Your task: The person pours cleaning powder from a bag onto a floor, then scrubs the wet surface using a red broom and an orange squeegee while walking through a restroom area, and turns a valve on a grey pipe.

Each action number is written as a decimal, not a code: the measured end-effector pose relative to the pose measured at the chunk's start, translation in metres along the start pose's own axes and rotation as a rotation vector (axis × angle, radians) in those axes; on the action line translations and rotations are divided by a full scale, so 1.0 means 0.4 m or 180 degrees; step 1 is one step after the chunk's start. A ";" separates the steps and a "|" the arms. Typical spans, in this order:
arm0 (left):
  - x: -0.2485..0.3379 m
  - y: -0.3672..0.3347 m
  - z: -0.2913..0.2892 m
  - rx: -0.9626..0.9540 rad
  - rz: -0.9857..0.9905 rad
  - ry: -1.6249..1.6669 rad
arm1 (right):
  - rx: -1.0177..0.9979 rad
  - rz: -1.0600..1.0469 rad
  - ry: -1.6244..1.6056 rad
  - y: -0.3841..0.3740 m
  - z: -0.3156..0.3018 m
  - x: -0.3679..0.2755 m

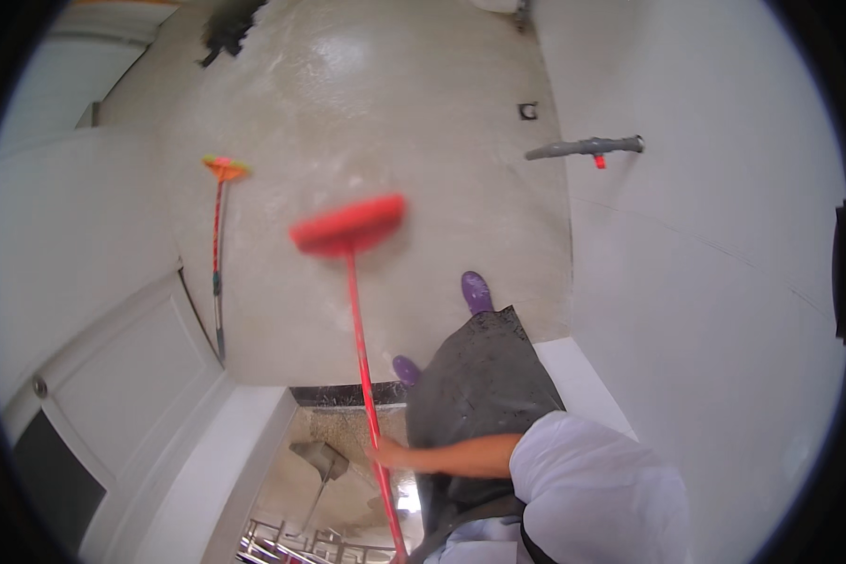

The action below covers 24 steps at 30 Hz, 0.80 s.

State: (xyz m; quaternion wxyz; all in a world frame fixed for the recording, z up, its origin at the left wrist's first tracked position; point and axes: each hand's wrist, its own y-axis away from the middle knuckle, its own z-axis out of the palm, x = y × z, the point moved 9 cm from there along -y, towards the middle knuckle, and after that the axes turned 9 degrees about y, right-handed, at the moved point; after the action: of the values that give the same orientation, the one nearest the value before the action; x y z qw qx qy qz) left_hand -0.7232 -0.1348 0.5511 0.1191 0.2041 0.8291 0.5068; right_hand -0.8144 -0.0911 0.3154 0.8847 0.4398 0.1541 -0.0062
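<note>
A long-handled red broom (348, 226) crosses the middle of the picture, its wide head on or just over the wet floor and smeared by motion. My right hand (387, 455) is closed around the lower part of its red pole, with the bare forearm reaching across from a white sleeve. At the bottom edge, a small part of my left hand (399, 557) shows closed at the pole's near end; most of it is cut off. Below me are my dark, wet apron (484, 376) and purple boots (477, 292).
An orange-headed floor tool (224, 169) with a long handle is by the left wall, near a white door (136, 376). A grey pipe (583, 148) with a red valve juts from the right wall. A drain (528, 111) lies beyond it. Behind the doorsill is a long-handled dustpan (320, 458).
</note>
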 end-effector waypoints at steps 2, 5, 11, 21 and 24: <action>-0.073 0.028 -0.009 -0.0061 -0.0234 0.0102 | -0.0203 0.0827 -0.0248 0.021 0.107 0.108; -0.043 -0.031 -0.017 -0.0201 -0.0222 0.0299 | 0.0184 0.0493 0.0266 -0.073 0.092 0.088; 0.232 -0.345 -0.058 -0.0693 -0.0437 0.0851 | 0.1574 -0.1156 0.1150 -0.361 -0.242 -0.349; 0.169 -0.466 -0.297 -0.0842 0.0547 0.1917 | 0.2148 -0.1239 0.1712 -0.454 -0.198 -0.535; -0.044 -0.341 -0.382 -0.0714 0.0223 0.1612 | 0.0931 -0.0411 0.0351 -0.344 0.095 -0.217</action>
State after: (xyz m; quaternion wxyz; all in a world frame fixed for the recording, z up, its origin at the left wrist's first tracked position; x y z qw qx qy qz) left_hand -0.7990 -0.3189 0.4999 -0.0877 0.0851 0.7636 0.6341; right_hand -0.9071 -0.2157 0.2543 0.7993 0.5527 0.2278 -0.0613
